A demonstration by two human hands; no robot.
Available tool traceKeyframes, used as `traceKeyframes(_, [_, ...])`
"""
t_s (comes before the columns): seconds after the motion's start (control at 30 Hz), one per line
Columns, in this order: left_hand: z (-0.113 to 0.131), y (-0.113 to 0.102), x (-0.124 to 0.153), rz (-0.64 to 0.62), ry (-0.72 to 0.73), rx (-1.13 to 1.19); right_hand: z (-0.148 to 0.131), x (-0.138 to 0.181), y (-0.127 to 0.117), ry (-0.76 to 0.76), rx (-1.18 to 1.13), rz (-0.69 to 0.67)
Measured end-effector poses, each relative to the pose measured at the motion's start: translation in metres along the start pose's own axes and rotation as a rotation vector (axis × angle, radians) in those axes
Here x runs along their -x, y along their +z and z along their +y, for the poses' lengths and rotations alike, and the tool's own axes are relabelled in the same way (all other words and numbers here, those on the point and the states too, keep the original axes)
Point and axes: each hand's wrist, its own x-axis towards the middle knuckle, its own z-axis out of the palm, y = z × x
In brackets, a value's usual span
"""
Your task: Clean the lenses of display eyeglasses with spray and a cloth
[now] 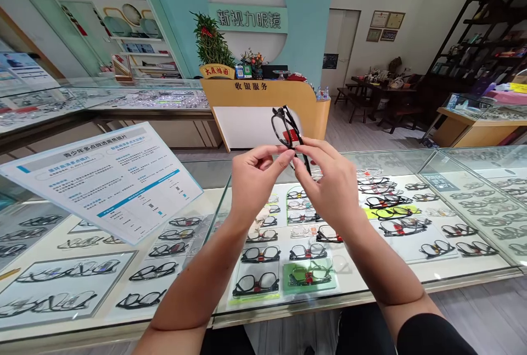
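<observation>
I hold a pair of black-framed glasses (285,126) with a small red tag up in front of me, above a glass display counter (370,283). My left hand (254,176) pinches the frame from the left with thumb and fingers closed on it. From the right, my right hand (329,179) grips the folded temples, fingers curled around them. Both hands meet at the frame's lower part. Under the glass lie several rows of glasses (284,251) on white and green trays.
A slanted printed information sign (102,179) stands on the counter at left. Beyond is a yellow cashier desk (263,108) with a potted plant (211,45). More glass counters run left and right; a dark table and shelves stand at back right.
</observation>
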Motion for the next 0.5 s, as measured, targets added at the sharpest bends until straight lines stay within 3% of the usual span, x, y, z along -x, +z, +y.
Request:
traceKeyframes(0.13, [-0.007,-0.002,-0.006,0.009,-0.033,0.048,-0.006,0.003,-0.007,-0.031,-0.017,-0.037])
traceKeyframes(0.27, [-0.014,0.001,-0.008,-0.011,-0.081,0.064,-0.003,-0.001,-0.028,-0.018,-0.041,-0.044])
traceKeyframes(0.37, [-0.017,0.006,-0.008,-0.057,-0.084,0.011,0.01,-0.008,-0.05,0.003,-0.071,0.061])
traceKeyframes(0.5, [-0.022,0.02,-0.005,-0.211,-0.052,-0.127,0.045,-0.009,-0.07,0.051,-0.072,0.185])
